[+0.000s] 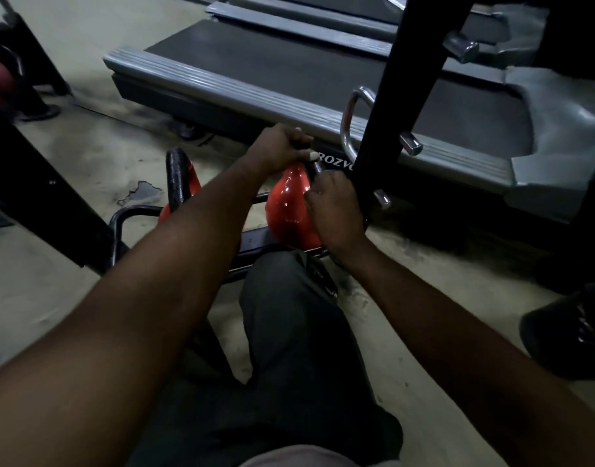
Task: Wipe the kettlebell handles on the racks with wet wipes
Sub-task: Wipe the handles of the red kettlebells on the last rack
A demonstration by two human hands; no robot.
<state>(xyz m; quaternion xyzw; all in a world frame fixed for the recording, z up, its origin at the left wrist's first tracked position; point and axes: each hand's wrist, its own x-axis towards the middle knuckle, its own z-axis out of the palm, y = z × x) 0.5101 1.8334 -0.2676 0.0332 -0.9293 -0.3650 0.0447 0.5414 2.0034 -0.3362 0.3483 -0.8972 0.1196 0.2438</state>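
Both left hand point(279, 147) and right hand point(336, 205) clasp one kettlebell handle point(318, 167) above stained floor point(87, 146).

Red kettlebell point(289, 210) with black handle point(314, 166); grey ribbed treadmill rail point(222, 85); dark grey trousers point(289, 332).

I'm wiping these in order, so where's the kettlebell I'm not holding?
Head view, left of centre: the spare kettlebell sits on the low rack, just left of the held kettlebell, partly behind the left forearm.
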